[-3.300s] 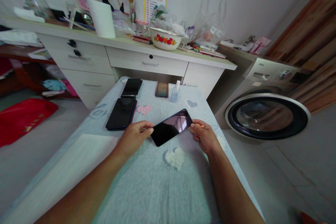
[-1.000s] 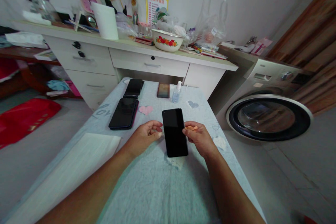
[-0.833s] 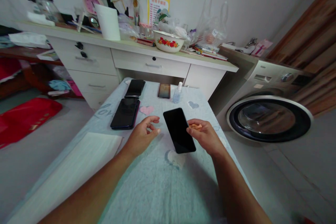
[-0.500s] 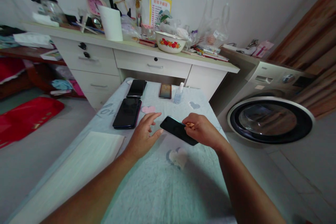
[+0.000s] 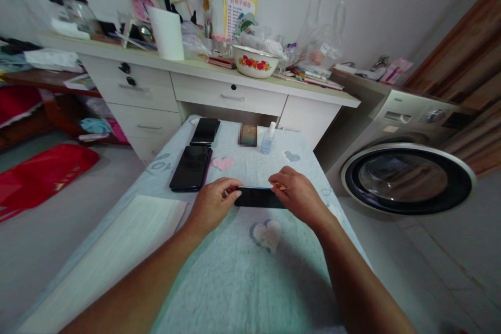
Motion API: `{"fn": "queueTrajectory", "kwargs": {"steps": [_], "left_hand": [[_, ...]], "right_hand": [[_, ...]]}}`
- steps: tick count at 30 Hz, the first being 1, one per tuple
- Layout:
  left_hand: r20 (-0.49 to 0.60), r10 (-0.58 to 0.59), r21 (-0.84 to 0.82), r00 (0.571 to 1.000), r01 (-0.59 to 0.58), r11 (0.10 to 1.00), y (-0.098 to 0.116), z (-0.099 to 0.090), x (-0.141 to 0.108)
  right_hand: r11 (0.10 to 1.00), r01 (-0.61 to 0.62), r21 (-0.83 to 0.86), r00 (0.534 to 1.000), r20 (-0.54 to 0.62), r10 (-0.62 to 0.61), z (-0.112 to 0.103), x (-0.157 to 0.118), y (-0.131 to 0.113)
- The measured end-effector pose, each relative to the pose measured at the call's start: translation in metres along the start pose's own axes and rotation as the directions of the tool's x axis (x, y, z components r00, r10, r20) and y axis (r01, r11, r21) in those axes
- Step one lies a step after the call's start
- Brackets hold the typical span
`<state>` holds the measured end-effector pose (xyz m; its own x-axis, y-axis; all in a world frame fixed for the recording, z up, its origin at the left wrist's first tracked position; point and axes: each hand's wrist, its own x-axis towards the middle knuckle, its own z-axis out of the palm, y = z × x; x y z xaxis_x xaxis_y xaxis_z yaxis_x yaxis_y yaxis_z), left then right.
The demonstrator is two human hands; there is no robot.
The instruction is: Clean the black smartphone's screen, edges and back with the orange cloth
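Note:
A black phone (image 5: 258, 198) is held lengthwise between both hands above the cloth-covered table (image 5: 235, 271). My left hand (image 5: 215, 201) pinches its left end between thumb and fingers. At its right end, my right hand (image 5: 295, 193) is closed on the phone, with something small and orange-brown showing at the curled fingers. Two more dark devices lie to the left: a larger one (image 5: 191, 168) and, behind it, another (image 5: 205, 131). A clear spray bottle (image 5: 267, 141) with a white cap stands behind the phone, beside a small brown item (image 5: 248, 135) that is blurred out.
A folded pale cloth (image 5: 113, 255) lies along the table's left side. Behind the table stands a white desk (image 5: 230, 95) with a flowered bowl (image 5: 256, 62) and a paper roll (image 5: 167, 34). To the right is a washing machine (image 5: 385, 120).
My left hand has moved in and taken hold of the phone's left end. The phone has turned from a slant to nearly level across the view.

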<state>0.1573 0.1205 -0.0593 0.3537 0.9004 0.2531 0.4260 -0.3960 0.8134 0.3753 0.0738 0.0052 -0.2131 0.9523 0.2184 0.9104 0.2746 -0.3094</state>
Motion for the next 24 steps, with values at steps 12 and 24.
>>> {"fn": "queueTrajectory", "kwargs": {"steps": [12,24], "left_hand": [[-0.117,-0.091,-0.060,0.989,0.085,0.995,-0.010,0.002,-0.001],[-0.085,0.014,-0.006,0.996,-0.014,1.000,-0.006,0.004,-0.001]], "right_hand": [[0.981,-0.090,0.172,0.911,-0.385,0.151,0.029,-0.005,0.030],[0.980,-0.164,0.116,0.861,-0.468,0.199,0.041,-0.005,0.037]]}}
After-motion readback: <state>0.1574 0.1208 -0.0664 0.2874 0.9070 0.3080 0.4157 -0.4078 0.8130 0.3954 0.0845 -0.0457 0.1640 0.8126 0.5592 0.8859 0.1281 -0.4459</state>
